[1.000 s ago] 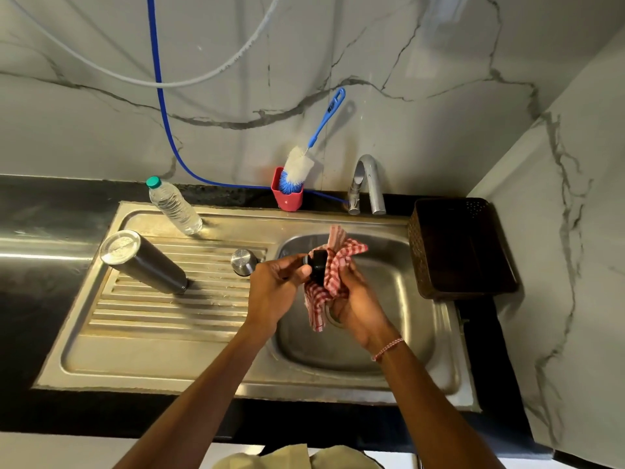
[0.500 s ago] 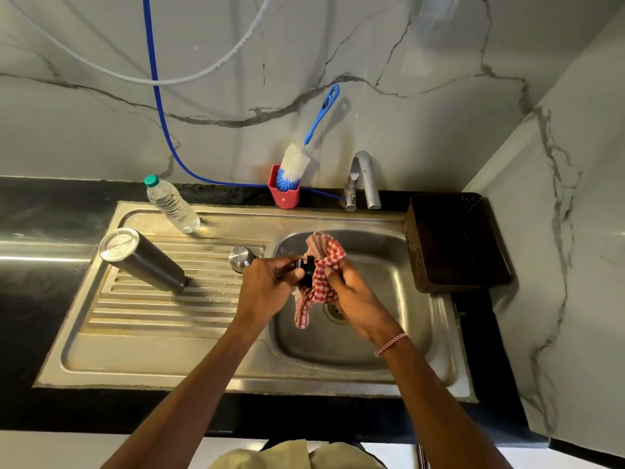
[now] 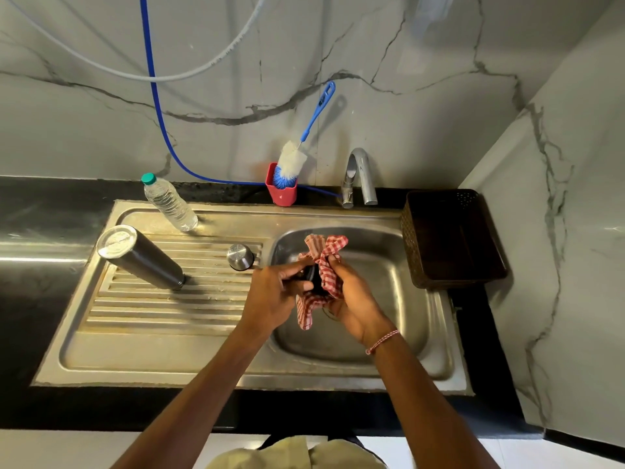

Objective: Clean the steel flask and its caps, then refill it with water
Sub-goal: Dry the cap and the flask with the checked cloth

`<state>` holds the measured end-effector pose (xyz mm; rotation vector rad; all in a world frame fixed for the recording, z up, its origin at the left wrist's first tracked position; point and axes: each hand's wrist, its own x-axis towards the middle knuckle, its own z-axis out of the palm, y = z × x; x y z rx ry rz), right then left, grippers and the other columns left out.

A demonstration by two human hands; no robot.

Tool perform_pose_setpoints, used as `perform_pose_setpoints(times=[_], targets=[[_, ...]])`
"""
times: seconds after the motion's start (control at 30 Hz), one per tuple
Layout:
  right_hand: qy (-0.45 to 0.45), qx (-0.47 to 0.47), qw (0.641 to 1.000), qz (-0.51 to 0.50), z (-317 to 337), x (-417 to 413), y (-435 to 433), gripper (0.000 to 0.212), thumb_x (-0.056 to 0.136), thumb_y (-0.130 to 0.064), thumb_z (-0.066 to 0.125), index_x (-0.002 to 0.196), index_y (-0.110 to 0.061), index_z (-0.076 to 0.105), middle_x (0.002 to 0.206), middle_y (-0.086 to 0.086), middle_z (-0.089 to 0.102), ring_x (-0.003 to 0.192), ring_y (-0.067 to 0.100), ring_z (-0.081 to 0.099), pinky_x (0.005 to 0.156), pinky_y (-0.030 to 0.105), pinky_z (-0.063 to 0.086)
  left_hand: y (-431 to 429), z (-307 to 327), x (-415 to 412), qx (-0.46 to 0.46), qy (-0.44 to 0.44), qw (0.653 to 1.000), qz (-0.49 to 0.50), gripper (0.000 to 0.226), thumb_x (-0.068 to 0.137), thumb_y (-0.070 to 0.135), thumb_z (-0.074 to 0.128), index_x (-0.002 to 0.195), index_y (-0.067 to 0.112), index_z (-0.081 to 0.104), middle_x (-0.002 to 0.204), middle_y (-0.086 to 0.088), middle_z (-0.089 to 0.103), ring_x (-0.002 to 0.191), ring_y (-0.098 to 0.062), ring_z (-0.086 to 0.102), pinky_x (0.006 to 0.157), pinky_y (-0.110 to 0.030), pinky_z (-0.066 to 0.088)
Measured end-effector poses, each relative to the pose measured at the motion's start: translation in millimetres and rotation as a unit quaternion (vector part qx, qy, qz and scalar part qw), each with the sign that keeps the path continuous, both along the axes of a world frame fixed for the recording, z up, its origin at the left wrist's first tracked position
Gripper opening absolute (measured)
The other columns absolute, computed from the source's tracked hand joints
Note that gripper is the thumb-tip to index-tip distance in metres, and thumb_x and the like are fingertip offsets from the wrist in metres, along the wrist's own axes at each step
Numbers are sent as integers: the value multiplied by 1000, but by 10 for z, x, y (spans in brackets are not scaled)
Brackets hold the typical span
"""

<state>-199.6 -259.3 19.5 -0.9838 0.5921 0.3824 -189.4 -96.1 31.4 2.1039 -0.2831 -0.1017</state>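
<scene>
Over the sink basin (image 3: 406, 265), a black cap (image 3: 313, 279) is gripped by the left hand (image 3: 270, 299), and a red-checked cloth (image 3: 333, 247) is pinched around it by the right hand (image 3: 355, 299). On the drainboard (image 3: 169, 309) to the left, well apart from both hands, the steel flask (image 3: 140, 257) is stood on end. A steel cap (image 3: 239, 256) is set just beside the basin edge.

Both hands (image 3: 318, 292) hold black cap (image 3: 313, 277) in checked cloth (image 3: 326, 262).

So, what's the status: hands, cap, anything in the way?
Left hand grips black cap. Right hand holds checked cloth against it. Nothing blocking.
</scene>
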Motion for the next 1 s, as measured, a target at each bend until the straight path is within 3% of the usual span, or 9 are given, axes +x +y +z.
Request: perform_pose_setpoints(times=[0.13, 0.3, 0.4, 0.5, 0.57, 0.67, 0.77, 0.83, 1.0], targets=[[29, 111, 993, -30, -8, 4, -21, 48, 101, -38, 52, 129, -1, 65, 132, 24, 62, 113, 34, 63, 106, 50, 48, -89, -27, -46, -43, 50, 994, 88, 38, 88, 14, 79, 123, 25, 73, 110, 8, 76, 101, -8, 73, 90, -37, 61], [17, 225, 971, -76, 12, -89, 15, 43, 103, -25, 48, 133, 5, 58, 132, 27, 61, 113, 38, 66, 87, 47, 58, -93, -69, -57, -234, 154, 953, 119, 33, 88, 11, 75, 121, 8, 75, 109, -7, 78, 107, -26, 74, 96, -45, 57], [2, 210, 975, -79, 13, -113, 26, 44, 100, -25, 53, 132, 4, 60, 130, 25, 63, 107, 34, 68, 86, 43, 58, -97, -9, -44, -324, 199, 918, 117, 27, 93, -1, 68, 119, 1, 72, 107, -14, 78, 102, -26, 74, 91, -35, 59], [10, 212, 974, -79, 11, -124, -4, 41, 102, -22, 49, 130, 4, 61, 110, 19, 71, 74, 20, 70, 69, 32, 60, -89, 40, -11, -374, 256, 884, 114, 23, 94, -5, 61, 111, 4, 72, 97, -6, 80, 90, -15, 76, 79, -25, 61], [8, 187, 980, -70, 12, -139, -30, 42, 97, -24, 55, 128, 3, 63, 108, 17, 72, 77, 20, 70, 82, 36, 59, -72, 69, 8, -388, 284, 869, 115, 23, 95, -6, 59, 112, 2, 71, 96, -4, 80, 90, -13, 76, 77, -22, 61], [5, 141, 988, -56, 11, -141, -76, 41, 95, -22, 60, 126, 4, 64, 109, 20, 71, 84, 24, 68, 92, 38, 53, -33, 100, 16, -385, 298, 867, 104, 27, 95, -8, 59, 118, 0, 69, 97, -6, 80, 92, -16, 77, 80, -24, 61], [7, 117, 991, -59, 17, -121, -141, 33, 100, -21, 56, 120, 4, 67, 93, 15, 73, 69, 18, 70, 62, 28, 61, -5, 116, 13, -375, 303, 872, 83, 28, 93, -9, 60, 115, 4, 72, 102, -8, 79, 96, -19, 76, 81, -25, 61], [1, 110, 992, -65, 41, -105, -171, 28, 100, -20, 55, 113, 1, 69, 88, 13, 75, 65, 16, 71, 52, 23, 57, -5, 130, 12, -371, 300, 876, 71, 29, 92, -8, 61, 116, 6, 72, 104, -8, 79, 97, -20, 76, 81, -26, 61], [-36, 96, 992, -71, 67, -84, -192, 37, 83, -28, 74, 108, -2, 74, 101, 17, 73, 74, 19, 72, 62, 27, 61, -79, 147, 33, -377, 290, 876, 81, 30, 94, -7, 60, 120, 4, 70, 103, -8, 79, 98, -20, 76, 81, -26, 61]])
